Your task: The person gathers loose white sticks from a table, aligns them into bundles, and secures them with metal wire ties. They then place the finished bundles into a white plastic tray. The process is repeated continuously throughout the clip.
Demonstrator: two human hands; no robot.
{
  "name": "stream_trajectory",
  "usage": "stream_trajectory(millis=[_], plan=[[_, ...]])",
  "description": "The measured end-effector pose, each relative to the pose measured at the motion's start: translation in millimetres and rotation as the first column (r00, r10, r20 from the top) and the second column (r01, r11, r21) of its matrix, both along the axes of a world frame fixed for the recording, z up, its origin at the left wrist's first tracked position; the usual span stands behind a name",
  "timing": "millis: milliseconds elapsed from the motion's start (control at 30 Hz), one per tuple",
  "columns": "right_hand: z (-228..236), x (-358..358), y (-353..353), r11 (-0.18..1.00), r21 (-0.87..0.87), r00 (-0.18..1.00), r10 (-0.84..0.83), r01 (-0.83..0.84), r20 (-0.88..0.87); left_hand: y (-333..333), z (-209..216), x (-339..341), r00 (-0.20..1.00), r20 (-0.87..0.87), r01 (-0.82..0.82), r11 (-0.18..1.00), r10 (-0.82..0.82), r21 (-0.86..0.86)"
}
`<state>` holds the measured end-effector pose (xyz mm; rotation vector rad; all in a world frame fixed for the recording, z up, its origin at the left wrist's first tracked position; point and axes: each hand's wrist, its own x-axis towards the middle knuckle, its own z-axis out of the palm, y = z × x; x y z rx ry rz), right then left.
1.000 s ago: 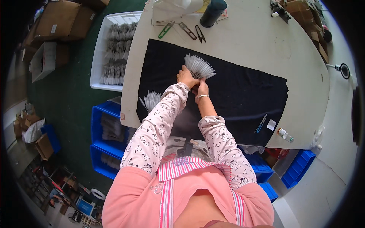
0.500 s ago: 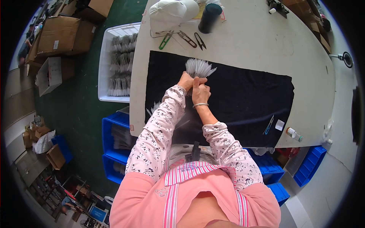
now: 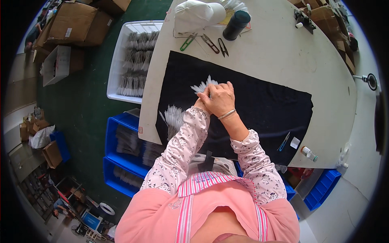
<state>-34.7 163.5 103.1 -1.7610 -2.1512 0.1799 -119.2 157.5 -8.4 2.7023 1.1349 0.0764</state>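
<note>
A bundle of slim white-tipped pieces (image 3: 201, 86) fans out above the dark cloth (image 3: 259, 105). My left hand (image 3: 201, 104) is closed round its lower part, mostly hidden under my right hand. My right hand (image 3: 221, 99) lies across the bundle with bent fingers pressed against it, covering much of it. Beside my left forearm a second bundle of the same pieces (image 3: 173, 118) rests on the cloth, partly behind the sleeve. What the pieces are I cannot make out.
Thread snips (image 3: 189, 41), a white cap (image 3: 194, 14) and a dark jar (image 3: 236, 25) lie at the table's far side. Light-blue tweezers (image 3: 283, 141) and a small bottle (image 3: 309, 154) are at right. A white bin (image 3: 112, 81) and blue bins (image 3: 108, 139) hold bundles at left.
My right hand has turned over and now covers the bundle. Both hands are slightly nearer to me. More of the second bundle shows, and the whole view has shifted a little.
</note>
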Motion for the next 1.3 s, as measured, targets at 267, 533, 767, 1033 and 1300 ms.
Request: stream_trajectory(millis=[267, 533, 767, 1033, 1300], plan=[[-45, -12, 22, 0.950, -0.310, 0.998, 0.026, -0.041, -0.052, 15, -26, -19, 0.999, -0.026, 0.042, 0.991, -0.039, 0.129], [-36, -27, 49, 0.887, -0.458, 0.995, 0.087, -0.052, 0.054, 22, -50, -23, 0.982, -0.177, 0.113, 0.944, -0.059, 0.311], [-54, -18, 21, 0.976, -0.217, 1.000, -0.001, -0.001, -0.010, 13, -76, -2, 0.880, -0.475, 0.300, 0.749, 0.023, 0.591], [-59, -16, 28, 0.982, -0.181, 0.996, 0.063, -0.052, 0.056, 19, -115, 9, 0.494, -0.625, 0.746, 0.074, 0.605, 0.661], [-28, -31, 12, 0.971, -0.232, 0.998, -0.060, 0.051, -0.029, -3, -54, 11, 0.022, -0.291, 0.997, -0.044, 0.956, -0.069]])
